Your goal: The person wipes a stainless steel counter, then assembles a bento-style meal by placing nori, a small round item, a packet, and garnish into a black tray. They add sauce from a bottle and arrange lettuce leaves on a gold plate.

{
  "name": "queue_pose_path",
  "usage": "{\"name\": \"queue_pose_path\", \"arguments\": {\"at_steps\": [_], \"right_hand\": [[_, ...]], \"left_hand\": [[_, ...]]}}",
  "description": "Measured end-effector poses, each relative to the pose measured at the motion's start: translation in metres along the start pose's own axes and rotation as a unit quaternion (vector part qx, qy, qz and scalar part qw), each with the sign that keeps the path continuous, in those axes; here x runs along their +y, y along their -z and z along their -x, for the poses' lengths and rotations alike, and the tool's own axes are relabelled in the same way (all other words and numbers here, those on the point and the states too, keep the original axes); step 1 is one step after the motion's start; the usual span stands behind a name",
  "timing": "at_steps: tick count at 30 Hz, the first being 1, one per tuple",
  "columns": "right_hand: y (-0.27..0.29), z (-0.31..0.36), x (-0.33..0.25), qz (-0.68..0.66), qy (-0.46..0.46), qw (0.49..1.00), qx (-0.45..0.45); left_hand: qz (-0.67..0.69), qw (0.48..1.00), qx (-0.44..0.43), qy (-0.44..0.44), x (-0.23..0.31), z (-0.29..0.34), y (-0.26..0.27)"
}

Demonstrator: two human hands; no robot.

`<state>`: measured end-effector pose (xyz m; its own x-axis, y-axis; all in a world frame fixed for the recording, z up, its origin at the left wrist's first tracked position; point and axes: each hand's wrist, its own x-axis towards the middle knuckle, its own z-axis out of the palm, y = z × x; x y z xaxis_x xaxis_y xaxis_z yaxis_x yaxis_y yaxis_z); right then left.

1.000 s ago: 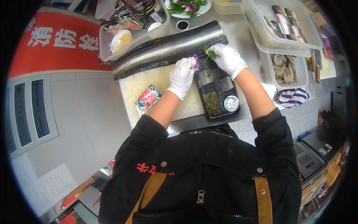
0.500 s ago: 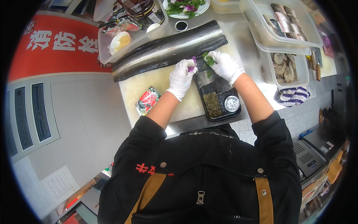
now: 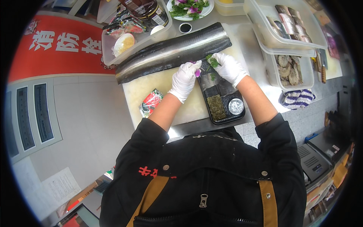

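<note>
My left hand (image 3: 184, 80), in a white glove, pinches a purple flower (image 3: 197, 73) beside the upper left edge of a black tray (image 3: 215, 120). Closed around a sprig of green parsley (image 3: 213, 61), my gloved right hand (image 3: 229, 69) is over the tray's far end. Inside the tray lie grey flat pieces (image 3: 225, 86), a square of dark green seaweed-like food (image 3: 217, 107) and a small round foil-topped cup (image 3: 235, 106). A small green leaf (image 3: 213, 76) rests on one grey piece. Behind my hands a long, dark fish body (image 3: 174, 51) stretches across the white cutting board (image 3: 140, 84).
A red and green packet (image 3: 151, 103) lies on the board's left. Farther back stand a plastic bin (image 3: 109, 55) of packets and jars, a sauce dish (image 3: 185, 28) and a garnish plate (image 3: 208, 11). At right are tubs of fish pieces (image 3: 289, 24) and shrimp (image 3: 289, 70), plus a knife (image 3: 323, 72).
The hands stay almost in place, still holding the flower and the parsley. My left hand has turned slightly, and more of the purple petal shows below its fingers.
</note>
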<state>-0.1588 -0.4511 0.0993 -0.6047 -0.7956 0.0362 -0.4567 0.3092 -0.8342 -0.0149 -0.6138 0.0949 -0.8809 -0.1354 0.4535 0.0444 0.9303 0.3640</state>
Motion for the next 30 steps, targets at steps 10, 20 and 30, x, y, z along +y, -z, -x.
{"name": "queue_pose_path", "arguments": {"at_steps": [10, 20, 30], "right_hand": [[0.003, 0.001, -0.001, -0.028, -0.021, 0.999, -0.013], [0.012, -0.008, 0.0, 0.041, 0.05, 0.998, -0.008], [0.006, -0.016, -0.023, 0.041, -0.007, 0.991, -0.128]], "left_hand": [[0.054, 0.997, -0.058, -0.016, 0.006, -0.001, 0.012], [0.137, 0.983, -0.061, 0.109, 0.012, 0.005, 0.005], [0.179, 0.963, -0.044, 0.196, 0.019, 0.01, -0.007]]}}
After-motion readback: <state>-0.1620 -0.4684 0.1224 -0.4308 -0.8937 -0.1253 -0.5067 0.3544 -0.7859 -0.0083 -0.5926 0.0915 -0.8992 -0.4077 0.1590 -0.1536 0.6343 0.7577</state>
